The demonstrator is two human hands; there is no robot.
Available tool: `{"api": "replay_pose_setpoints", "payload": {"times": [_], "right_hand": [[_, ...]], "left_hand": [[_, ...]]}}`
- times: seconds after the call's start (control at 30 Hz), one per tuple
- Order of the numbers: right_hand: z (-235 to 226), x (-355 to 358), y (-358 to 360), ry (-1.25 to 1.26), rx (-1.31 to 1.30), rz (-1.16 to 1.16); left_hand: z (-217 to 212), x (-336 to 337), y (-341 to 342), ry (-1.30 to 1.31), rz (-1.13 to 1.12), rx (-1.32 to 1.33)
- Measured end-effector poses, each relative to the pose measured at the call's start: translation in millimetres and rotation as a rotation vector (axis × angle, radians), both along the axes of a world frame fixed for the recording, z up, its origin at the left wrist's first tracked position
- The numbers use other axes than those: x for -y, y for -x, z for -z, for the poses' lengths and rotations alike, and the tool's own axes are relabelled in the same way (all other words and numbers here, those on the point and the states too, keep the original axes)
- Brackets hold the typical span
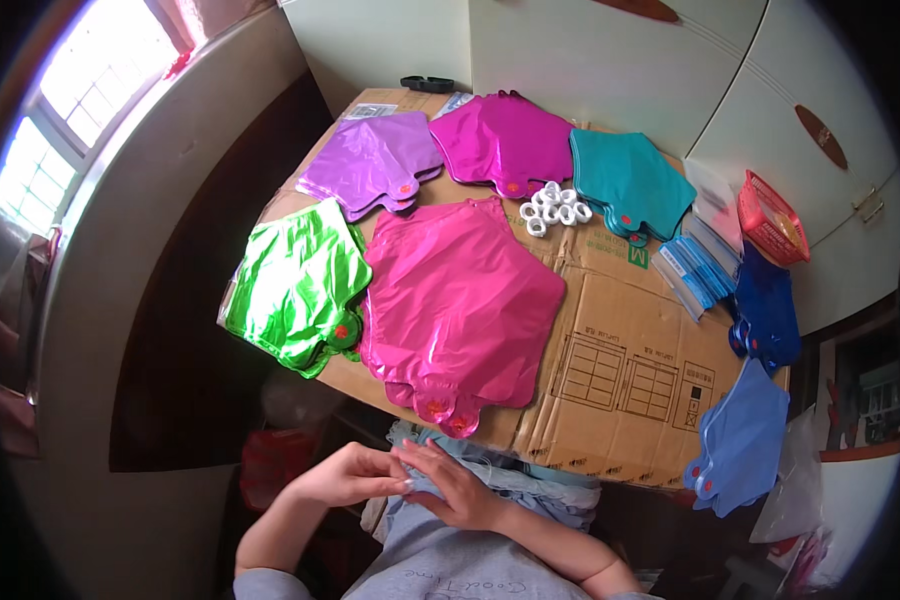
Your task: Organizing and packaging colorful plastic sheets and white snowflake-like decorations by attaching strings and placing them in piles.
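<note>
My left hand (353,474) and my right hand (456,488) meet in front of my body, just off the near edge of the cardboard. The fingertips of both are drawn together; a tiny pale spot shows between them, too small to name. Closest to them on the cardboard lies a stack of flat pink foil balloons (465,305), its rounded tabs with red marks toward me. To its left is a shiny green foil stack (295,280). Purple (375,160), magenta (505,142) and teal (630,182) stacks lie along the far side.
Small white rings (555,207) sit in a cluster beyond the pink stack. On the right are blue-and-white packets (695,270), a red basket (773,217), dark blue foil (767,310) and light blue foil (740,435). The cardboard (610,440) borders pale cabinets (610,60).
</note>
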State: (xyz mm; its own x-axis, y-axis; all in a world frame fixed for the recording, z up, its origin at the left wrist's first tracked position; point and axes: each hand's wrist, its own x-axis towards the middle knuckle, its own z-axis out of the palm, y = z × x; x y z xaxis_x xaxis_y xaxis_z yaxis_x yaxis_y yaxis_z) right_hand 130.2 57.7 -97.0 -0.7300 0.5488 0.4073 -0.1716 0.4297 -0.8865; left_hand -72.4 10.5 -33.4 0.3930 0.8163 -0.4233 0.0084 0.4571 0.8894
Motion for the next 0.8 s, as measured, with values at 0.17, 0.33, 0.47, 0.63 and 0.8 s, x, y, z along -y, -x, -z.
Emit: {"api": "replay_pose_setpoints", "payload": {"times": [0.17,0.33,0.47,0.63,0.8], "right_hand": [[-4,7,-34,0.311,0.104,0.259],[-21,9,-43,-0.073,0.133,0.39],[-46,-11,-64,-0.249,0.189,0.43],[-34,-15,-64,-0.362,0.225,0.378],[-55,-5,-70,-0.361,0.204,0.385]], "left_hand": [[12,-12,-44,0.05,-0.389,0.575],[17,-23,-82,-0.24,-0.452,0.093],[17,-19,-72,-0.671,-0.149,-0.328],[12,-14,-74,-0.422,-0.185,0.351],[3,-19,-68,-0.72,-0.065,-0.228]]}}
